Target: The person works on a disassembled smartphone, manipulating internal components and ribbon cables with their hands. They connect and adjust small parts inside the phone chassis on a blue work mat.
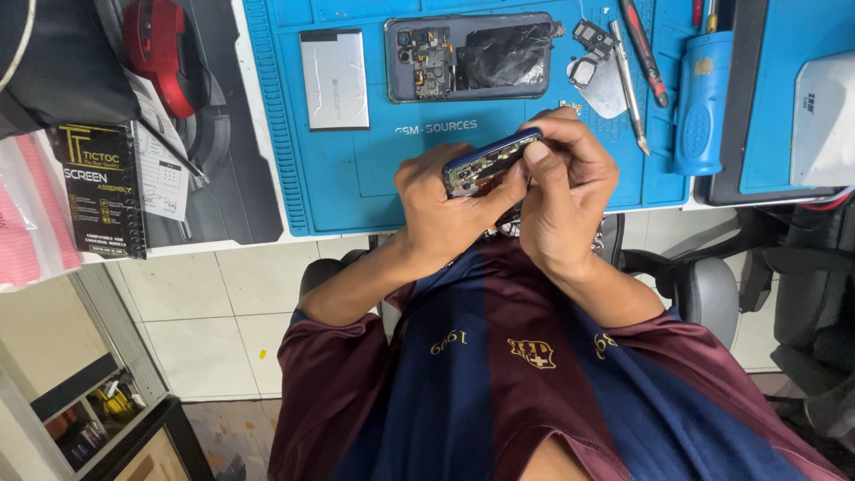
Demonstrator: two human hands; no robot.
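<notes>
- Our left hand (441, 200) and right hand (561, 191) both have fingers closed around a blue phone frame (490, 162), held tilted on edge just above the mat's (356, 178) near side, insides facing us.
- Right fingertips press at the frame's upper end.
- Looks mid-teardown to us: beyond the fingers lies an opened phone (469, 56) with its board bare, and a silver battery (334, 78) sits out to its left.
- Tweezers (629, 85) and a blue screwdriver (702, 102) lie right of the fingers, untouched.
- Nothing looks reassembled yet.

Battery (334, 78) left of opened phone (469, 57)
</notes>
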